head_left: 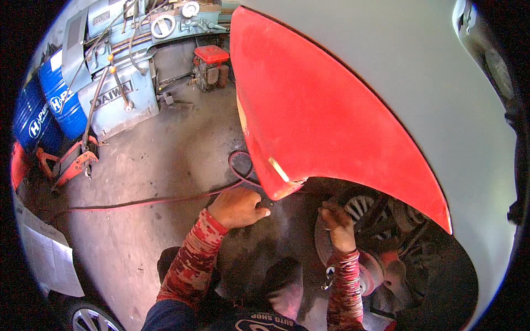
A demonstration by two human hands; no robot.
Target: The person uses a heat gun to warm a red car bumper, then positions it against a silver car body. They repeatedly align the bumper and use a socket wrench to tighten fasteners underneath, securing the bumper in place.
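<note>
A red bumper corner panel (314,105) fills the upper middle, beside a grey painted body panel (397,49). Its lower tip is chipped, with a pale strip (279,169) just above the damage. My left hand (237,208) is curled just below and left of that tip, its thumb pointing right; whatever it may hold is hidden. At the mouth of the wheel well my right hand (338,225) is raised with fingers bent inward, in front of a brake disc (323,237). Nothing can be made out in its grip either. Both forearms wear red patterned sleeves.
A red hose (149,202) loops across the concrete floor. A blue-grey lathe (124,83), blue drums (58,105), an orange floor jack (72,165) and a red-topped engine (211,69) stand at the far left. Another car's wheel (91,319) shows at lower left.
</note>
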